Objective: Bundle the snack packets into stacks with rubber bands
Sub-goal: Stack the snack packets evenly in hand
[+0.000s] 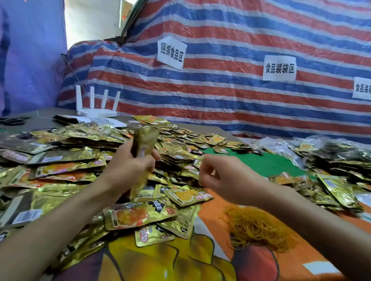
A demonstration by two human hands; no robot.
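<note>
With left hand curled round one small upright stack of snack packets, held up above the heap; with right hand just beside it, fingers bent and pinched together, possibly on a band, but cannot tell through the blur. Judged as early going: gathered into a stack, not yet visibly banded, and no finished bundle to be picked out anywhere on the tabletop. Left to do: nearly everything. Counted: two hands; one stack in hand; one tangled pile of rubber bands lying near the right forearm; loose packets spread from the left edge to the far middle, far too many to count; one further mound of packets in clear bags at far right. Beyond the task's own things: one white router with four antennas, and three paper signs stuck on the striped tarp behind.
</note>
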